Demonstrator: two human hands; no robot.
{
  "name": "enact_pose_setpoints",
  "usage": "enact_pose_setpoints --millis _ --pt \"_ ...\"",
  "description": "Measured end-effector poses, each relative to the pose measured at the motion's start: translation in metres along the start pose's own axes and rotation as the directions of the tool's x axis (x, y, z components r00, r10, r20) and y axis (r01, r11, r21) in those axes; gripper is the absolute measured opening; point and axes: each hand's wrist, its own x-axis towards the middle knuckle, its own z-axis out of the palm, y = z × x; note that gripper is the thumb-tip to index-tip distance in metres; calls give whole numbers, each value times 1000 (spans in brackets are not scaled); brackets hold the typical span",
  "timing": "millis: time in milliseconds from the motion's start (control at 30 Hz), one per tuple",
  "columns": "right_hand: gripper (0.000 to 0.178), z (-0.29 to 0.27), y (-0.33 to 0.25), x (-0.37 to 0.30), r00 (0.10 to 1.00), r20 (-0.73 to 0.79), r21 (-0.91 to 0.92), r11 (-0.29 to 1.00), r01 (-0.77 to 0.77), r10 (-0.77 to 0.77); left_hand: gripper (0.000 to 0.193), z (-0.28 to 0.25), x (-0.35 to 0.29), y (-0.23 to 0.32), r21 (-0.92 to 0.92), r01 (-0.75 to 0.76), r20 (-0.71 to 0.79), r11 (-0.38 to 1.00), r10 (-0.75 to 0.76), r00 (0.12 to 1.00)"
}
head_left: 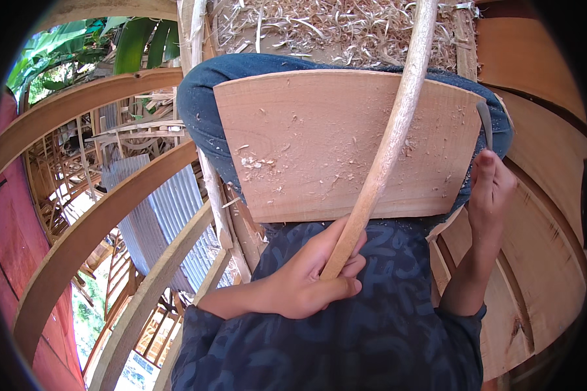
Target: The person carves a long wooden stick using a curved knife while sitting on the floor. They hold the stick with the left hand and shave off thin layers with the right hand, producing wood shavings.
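My left hand (316,270) is wrapped round the lower end of a long, slightly bent wooden rod (388,146). The rod slants up and to the right, past the top edge of the view; its upper part looks paler and rougher than the smooth brown end I hold. Beneath it, a curved-edged wooden board (306,146) lies across my lap, strewn with small shavings. Off the board's right edge, my right hand (491,189) is closed on a knife with a narrow, curved metal blade (484,120) pointing up. Its handle is hidden in my fist.
Wood shavings (346,29) pile up beyond my knees. Curved timber rails (104,186) stand at the left, with corrugated metal sheets (169,208) and scrap wood below them. Broad curved planks (541,254) line the right side.
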Motion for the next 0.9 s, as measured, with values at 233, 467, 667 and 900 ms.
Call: enact_pose_setpoints --millis 233,467,667,900 --pt "49 28 -34 -37 879 323 46 934 354 -349 28 -9 8 0 -308 118 195 944 -59 979" --pt "49 35 -31 -32 935 159 -85 939 333 -317 29 -13 10 -2 -289 106 215 952 -43 976" --pt "50 -14 29 3 994 -79 -62 994 -85 80 28 -16 5 -8 -228 54 232 972 0 973" --pt "45 27 -43 -48 920 301 68 968 242 -251 35 -7 16 -10 -142 73 124 987 -55 991"
